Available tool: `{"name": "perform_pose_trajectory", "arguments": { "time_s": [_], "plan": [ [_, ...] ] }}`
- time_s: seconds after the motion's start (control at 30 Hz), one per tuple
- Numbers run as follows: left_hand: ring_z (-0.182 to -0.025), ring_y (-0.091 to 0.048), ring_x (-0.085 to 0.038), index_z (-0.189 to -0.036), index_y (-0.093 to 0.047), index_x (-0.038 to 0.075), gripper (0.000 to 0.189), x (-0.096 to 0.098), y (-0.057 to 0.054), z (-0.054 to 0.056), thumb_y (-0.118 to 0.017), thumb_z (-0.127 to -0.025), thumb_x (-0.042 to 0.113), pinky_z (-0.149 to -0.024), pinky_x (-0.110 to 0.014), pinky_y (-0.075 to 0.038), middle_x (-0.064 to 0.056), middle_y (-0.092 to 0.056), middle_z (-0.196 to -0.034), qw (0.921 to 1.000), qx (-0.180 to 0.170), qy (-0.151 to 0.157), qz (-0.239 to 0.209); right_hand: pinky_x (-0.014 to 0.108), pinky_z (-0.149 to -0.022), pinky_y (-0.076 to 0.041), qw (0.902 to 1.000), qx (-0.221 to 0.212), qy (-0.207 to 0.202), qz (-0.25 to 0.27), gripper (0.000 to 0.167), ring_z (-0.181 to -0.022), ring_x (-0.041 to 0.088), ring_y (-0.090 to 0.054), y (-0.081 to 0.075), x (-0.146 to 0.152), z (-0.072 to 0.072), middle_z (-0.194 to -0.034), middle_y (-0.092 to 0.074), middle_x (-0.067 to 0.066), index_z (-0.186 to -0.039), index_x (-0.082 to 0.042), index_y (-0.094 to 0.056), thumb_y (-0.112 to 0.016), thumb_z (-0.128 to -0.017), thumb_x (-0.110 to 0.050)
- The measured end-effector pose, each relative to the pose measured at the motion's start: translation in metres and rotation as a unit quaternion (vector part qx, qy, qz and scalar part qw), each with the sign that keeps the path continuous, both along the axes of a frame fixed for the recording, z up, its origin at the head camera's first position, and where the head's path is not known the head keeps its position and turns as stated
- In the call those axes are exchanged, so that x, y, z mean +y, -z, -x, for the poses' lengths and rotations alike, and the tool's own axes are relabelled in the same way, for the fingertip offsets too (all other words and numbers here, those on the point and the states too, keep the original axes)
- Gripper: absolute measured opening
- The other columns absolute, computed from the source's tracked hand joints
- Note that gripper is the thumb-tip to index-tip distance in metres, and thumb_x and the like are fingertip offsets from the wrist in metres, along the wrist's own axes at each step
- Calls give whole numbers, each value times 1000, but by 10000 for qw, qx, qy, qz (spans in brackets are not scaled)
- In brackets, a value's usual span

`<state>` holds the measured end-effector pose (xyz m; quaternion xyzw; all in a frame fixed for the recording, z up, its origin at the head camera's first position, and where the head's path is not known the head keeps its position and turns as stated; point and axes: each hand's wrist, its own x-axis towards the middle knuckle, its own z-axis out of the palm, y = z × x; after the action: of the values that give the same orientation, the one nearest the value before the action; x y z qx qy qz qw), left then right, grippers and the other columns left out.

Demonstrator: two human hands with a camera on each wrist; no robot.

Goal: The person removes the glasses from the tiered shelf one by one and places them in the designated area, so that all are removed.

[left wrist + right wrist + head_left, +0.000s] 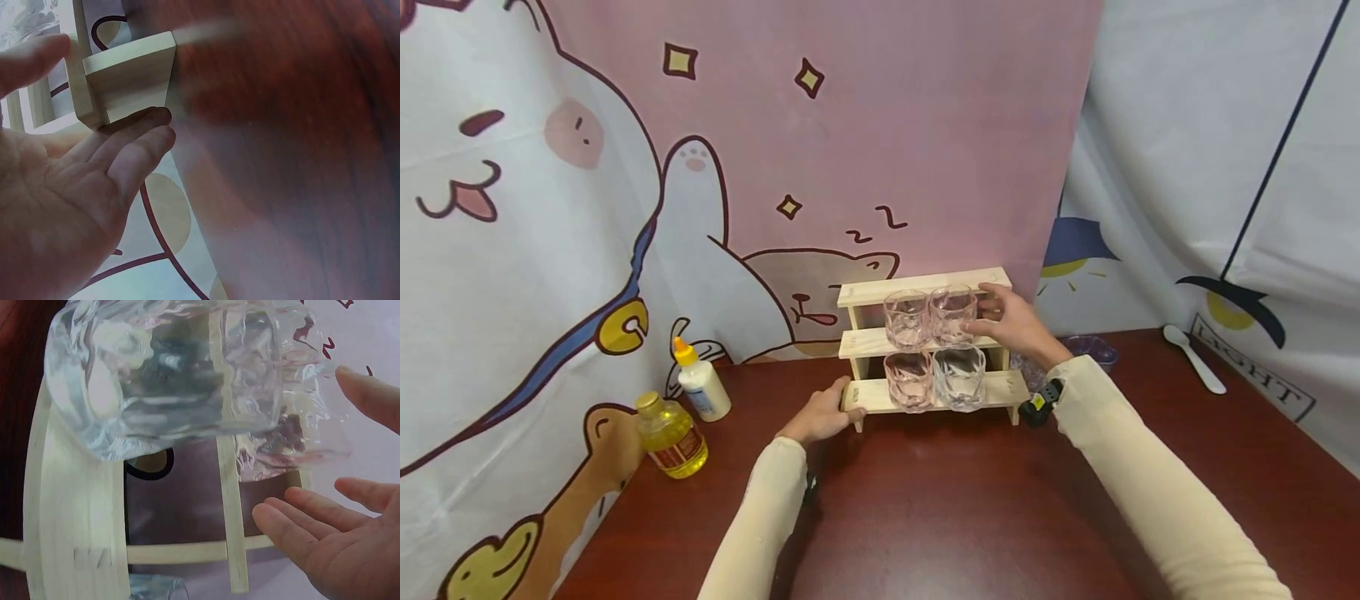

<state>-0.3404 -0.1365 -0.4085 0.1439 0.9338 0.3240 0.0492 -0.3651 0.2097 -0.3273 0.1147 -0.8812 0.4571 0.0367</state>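
A three-tier wooden rack (872,392) holds patterned glass tumblers. On its middle tier stand a pink tumbler (906,321) and a paler pink tumbler (953,315), side by side. Below them, the bottom tier carries another pink tumbler (908,382) and a clear tumbler (959,379). My left hand (823,414) grips the left end of the bottom tier, thumb at the front and fingers (140,150) along the end. Beside the paler pink tumbler, my right hand (1017,323) has its fingers spread; in the right wrist view a gap shows between fingers and glass (269,465).
A glue bottle (706,392) with an orange tip and a bottle of yellow liquid (673,437) stand at the left. Right of the rack are a bluish-purple glass (1090,352) and a partly hidden clear glass (1028,371). A white spoon (1195,360) lies far right.
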Motion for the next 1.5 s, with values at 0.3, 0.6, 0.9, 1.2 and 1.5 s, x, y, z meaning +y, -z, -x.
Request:
{"name": "perform_pose_trajectory", "arguments": {
  "time_s": [0.3, 0.6, 0.9, 1.2, 1.5],
  "plan": [
    [-100, -58, -24, -145, -44, 7, 63, 1, -2, 1, -70, -91, 26, -91, -43, -47, -14, -66, -114, 9999, 79, -68, 132, 58, -110, -41, 9997, -136, -67, 194, 93, -141, 43, -42, -3, -12, 10, -153, -41, 27, -161, -12, -15, -73, -91, -29],
    [-100, -58, -25, -143, -44, 7, 62, 2, -3, 1, -70, -91, 27, -92, -42, -46, -16, -65, -117, 9995, -50, -223, 196, 59, -105, -43, 9994, -246, 105, 238, 93, -138, 44, -43, -3, -21, 16, -153, -38, 26, -162, -17, -15, -74, -91, -31],
    [-99, -56, -25, -140, -45, 8, 58, 2, -1, 1, -70, -92, 28, -90, -41, -45, -16, -64, -115, 9990, -227, -302, 250, 53, -98, -48, 9989, -277, 155, 337, 90, -130, 41, -49, -1, -23, 18, -147, -44, 24, -161, -17, -19, -75, -90, -28],
    [-98, -56, -26, -139, -44, 7, 58, 1, -1, 0, -71, -91, 26, -88, -42, -45, -17, -63, -114, 9992, -239, -246, 224, 49, -94, -48, 9984, -121, 191, 509, 84, -123, 39, -54, 4, -20, 19, -135, -53, 21, -158, -17, -27, -76, -89, -18],
    [-97, -56, -26, -139, -44, 8, 58, 1, 2, 2, -71, -91, 26, -87, -41, -45, -17, -63, -113, 9992, -127, -264, 275, 49, -92, -50, 9972, 325, 371, 557, 82, -120, 39, -58, 6, -16, 20, -130, -58, 23, -156, -13, -33, -78, -88, -17]
  ]
}}
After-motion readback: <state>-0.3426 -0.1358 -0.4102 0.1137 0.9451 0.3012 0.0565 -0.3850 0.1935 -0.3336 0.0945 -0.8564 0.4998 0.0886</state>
